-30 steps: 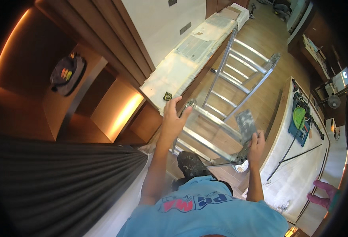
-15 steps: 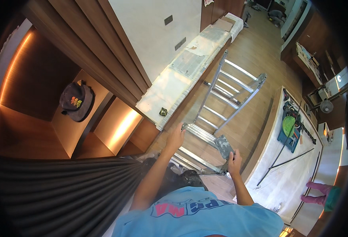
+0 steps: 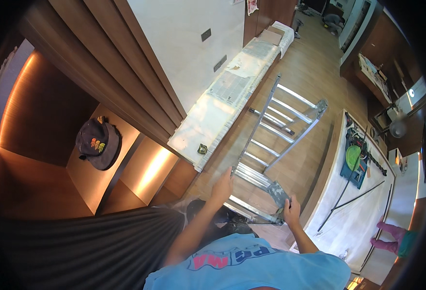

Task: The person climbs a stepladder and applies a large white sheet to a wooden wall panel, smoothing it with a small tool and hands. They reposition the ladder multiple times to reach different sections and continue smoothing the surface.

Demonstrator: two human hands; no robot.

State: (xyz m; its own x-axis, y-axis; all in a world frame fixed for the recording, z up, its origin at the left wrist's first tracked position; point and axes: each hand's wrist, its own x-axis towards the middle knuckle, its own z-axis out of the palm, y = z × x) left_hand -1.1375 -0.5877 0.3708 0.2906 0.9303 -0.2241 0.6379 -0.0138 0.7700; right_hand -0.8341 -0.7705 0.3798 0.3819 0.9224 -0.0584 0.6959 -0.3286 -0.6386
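Note:
A silver aluminium ladder (image 3: 252, 176) extends from in front of my body out over the wooden floor. My left hand (image 3: 221, 187) is closed on its left side, near a wide step. On the other side, my right hand (image 3: 292, 211) grips the ladder beside a dark, paint-spotted plate (image 3: 278, 193) at its joint. The fingertips of both hands are partly hidden. A lower rung (image 3: 254, 209) lies between my hands and my blue shirt.
Left of the ladder runs a long covered bench (image 3: 208, 123) with a tape measure (image 3: 202, 149). A cap (image 3: 98, 142) sits in the lit shelf. On the right, a white platform (image 3: 329, 212) carries tools and dark rods. A person (image 3: 334, 21) crouches far back.
The whole view has shifted, so the ladder, bench and cap appear lower in the picture. Both hands keep their hold on the ladder and also appear slightly lower and farther right.

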